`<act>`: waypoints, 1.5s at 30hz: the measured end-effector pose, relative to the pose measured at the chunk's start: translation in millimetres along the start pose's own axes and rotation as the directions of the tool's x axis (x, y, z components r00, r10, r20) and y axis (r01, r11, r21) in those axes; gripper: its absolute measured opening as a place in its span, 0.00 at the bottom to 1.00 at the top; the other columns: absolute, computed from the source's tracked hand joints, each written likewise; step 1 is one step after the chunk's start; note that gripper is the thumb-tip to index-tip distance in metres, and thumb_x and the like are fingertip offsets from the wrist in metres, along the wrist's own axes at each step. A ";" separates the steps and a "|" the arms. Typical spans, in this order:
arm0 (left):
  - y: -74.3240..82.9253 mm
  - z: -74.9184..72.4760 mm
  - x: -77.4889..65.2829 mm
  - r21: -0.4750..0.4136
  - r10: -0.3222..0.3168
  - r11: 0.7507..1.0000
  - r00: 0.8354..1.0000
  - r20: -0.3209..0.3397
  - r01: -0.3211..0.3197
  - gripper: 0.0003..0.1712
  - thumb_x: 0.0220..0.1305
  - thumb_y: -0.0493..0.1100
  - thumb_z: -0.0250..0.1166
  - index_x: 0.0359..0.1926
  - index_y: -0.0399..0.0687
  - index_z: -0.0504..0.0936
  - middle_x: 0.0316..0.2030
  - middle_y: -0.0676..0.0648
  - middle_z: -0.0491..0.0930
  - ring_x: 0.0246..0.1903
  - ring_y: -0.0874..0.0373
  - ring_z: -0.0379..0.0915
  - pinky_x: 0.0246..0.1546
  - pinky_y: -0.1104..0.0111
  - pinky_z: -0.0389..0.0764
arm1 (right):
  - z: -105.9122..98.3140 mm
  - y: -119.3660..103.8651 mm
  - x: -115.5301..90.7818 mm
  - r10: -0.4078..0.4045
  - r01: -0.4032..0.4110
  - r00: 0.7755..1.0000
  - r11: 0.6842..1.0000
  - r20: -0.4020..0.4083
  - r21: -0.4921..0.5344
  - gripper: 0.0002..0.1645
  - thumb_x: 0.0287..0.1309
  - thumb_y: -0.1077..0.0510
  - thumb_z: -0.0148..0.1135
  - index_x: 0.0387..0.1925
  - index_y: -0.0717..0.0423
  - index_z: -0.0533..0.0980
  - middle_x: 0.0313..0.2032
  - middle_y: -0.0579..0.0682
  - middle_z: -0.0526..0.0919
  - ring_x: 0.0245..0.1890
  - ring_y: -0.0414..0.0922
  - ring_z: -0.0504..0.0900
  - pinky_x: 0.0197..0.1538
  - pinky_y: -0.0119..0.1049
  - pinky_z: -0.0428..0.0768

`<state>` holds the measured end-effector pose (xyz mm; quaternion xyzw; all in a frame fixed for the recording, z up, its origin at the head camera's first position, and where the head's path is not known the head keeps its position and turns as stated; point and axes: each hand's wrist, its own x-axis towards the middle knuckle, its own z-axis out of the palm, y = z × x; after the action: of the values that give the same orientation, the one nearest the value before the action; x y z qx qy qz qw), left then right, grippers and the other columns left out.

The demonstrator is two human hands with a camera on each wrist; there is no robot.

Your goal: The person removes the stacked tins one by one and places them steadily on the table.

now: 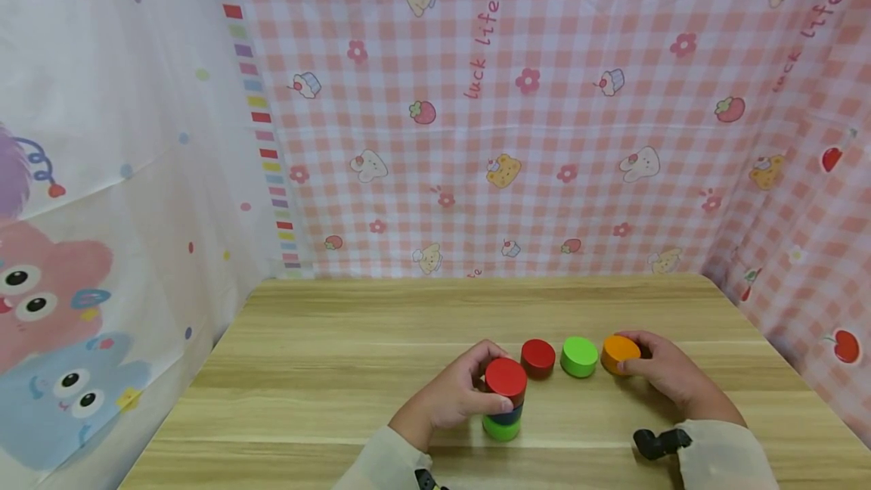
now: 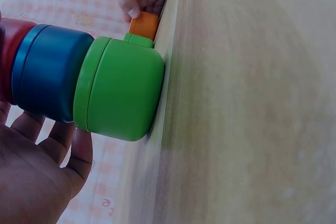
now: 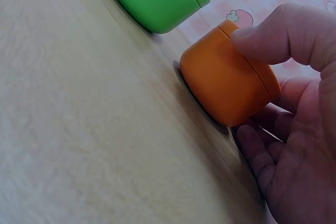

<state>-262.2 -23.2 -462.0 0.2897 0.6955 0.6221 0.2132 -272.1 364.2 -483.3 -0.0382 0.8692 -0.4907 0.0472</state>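
A stack of small round lidded jars stands on the wooden table: a red jar [image 1: 506, 376] on top, a dark blue jar [image 2: 52, 72] in the middle, a green jar [image 2: 123, 90] at the bottom. My left hand [image 1: 452, 395] grips the upper part of this stack from the left, thumb in front and fingers round the back, at the red jar. Off to the right, my right hand [image 1: 670, 373] holds an orange jar [image 3: 226, 77], its thumb against the lid rim and its fingers on the far side. The orange jar's base is right at the tabletop.
Between the hands, a second red jar [image 1: 537, 358] and a light green jar [image 1: 579, 357] form a row with the orange one. The wooden table [image 1: 327, 369] meets a pink checked cloth [image 1: 449, 134] behind, and a white patterned cloth [image 1: 156, 172] hangs at the left.
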 end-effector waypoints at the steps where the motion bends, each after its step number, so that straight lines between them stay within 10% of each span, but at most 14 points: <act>1: 0.0 0.0 0.1 0.000 0.001 1.000 1.000 0.001 -0.001 0.27 0.63 0.37 0.74 0.60 0.51 0.75 0.53 0.53 0.83 0.53 0.58 0.76 0.57 0.64 0.75 | 0.0 -0.3 -0.2 0.001 -0.001 1.000 1.000 0.001 -0.001 0.39 0.62 0.63 0.68 0.70 0.76 0.65 0.64 0.69 0.77 0.54 0.43 0.78 0.51 0.24 0.77; 6: 0.6 0.5 -0.1 -0.002 0.005 1.000 1.000 0.003 -0.005 0.27 0.62 0.36 0.74 0.60 0.47 0.74 0.52 0.52 0.83 0.53 0.59 0.76 0.57 0.65 0.75 | -0.3 -1.1 -0.7 0.015 -0.015 1.000 1.000 0.011 -0.006 0.42 0.63 0.62 0.67 0.73 0.75 0.62 0.68 0.72 0.72 0.61 0.52 0.76 0.53 0.23 0.75; 14: 2.1 1.7 -1.2 -0.019 0.004 1.000 1.000 0.004 -0.003 0.28 0.63 0.34 0.73 0.61 0.47 0.74 0.53 0.51 0.83 0.54 0.59 0.76 0.60 0.64 0.75 | -0.5 -5.6 -0.1 0.044 -0.043 0.999 0.998 -0.025 0.037 0.47 0.72 0.58 0.59 0.80 0.72 0.47 0.75 0.76 0.59 0.73 0.70 0.62 0.73 0.64 0.63; 22: 3.4 1.9 -1.8 -0.031 -0.007 0.999 1.000 0.011 0.007 0.28 0.63 0.34 0.73 0.62 0.47 0.74 0.54 0.51 0.82 0.55 0.58 0.76 0.60 0.66 0.75 | 0.3 -22.8 -1.8 0.016 -0.006 0.993 0.996 -0.116 0.084 0.51 0.76 0.54 0.59 0.83 0.66 0.41 0.76 0.73 0.56 0.74 0.70 0.62 0.51 0.20 0.71; 30: 3.5 -0.5 -1.5 -0.027 0.006 1.000 1.000 0.018 -0.006 0.30 0.63 0.35 0.74 0.63 0.46 0.74 0.54 0.51 0.82 0.55 0.58 0.76 0.60 0.64 0.75 | 3.8 -60.9 -6.0 -0.115 0.130 0.981 0.988 -0.158 0.083 0.49 0.74 0.54 0.61 0.84 0.60 0.46 0.76 0.68 0.60 0.73 0.66 0.63 0.51 0.15 0.71; 38: 2.9 -1.9 -0.6 -0.021 0.007 1.000 1.000 0.025 -0.007 0.32 0.63 0.36 0.74 0.65 0.42 0.72 0.54 0.52 0.82 0.55 0.58 0.76 0.60 0.64 0.75 | 12.9 -98.6 -15.9 -0.235 0.247 0.960 0.967 -0.150 0.065 0.47 0.71 0.58 0.64 0.83 0.56 0.52 0.76 0.63 0.64 0.73 0.61 0.64 0.72 0.69 0.62; 45: 1.7 -2.6 -0.2 -0.012 0.014 1.000 0.999 0.030 -0.014 0.31 0.63 0.38 0.75 0.65 0.46 0.73 0.55 0.52 0.82 0.55 0.59 0.76 0.59 0.64 0.75 | 28.7 -123.0 -23.8 -0.332 0.339 0.938 0.939 -0.101 0.060 0.44 0.68 0.59 0.67 0.80 0.56 0.59 0.72 0.60 0.69 0.70 0.54 0.67 0.71 0.71 0.63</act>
<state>-263.5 -25.2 -459.9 0.3026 0.6865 0.6231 0.2211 -242.5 279.1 -391.6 -0.1621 0.8320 -0.5254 -0.0745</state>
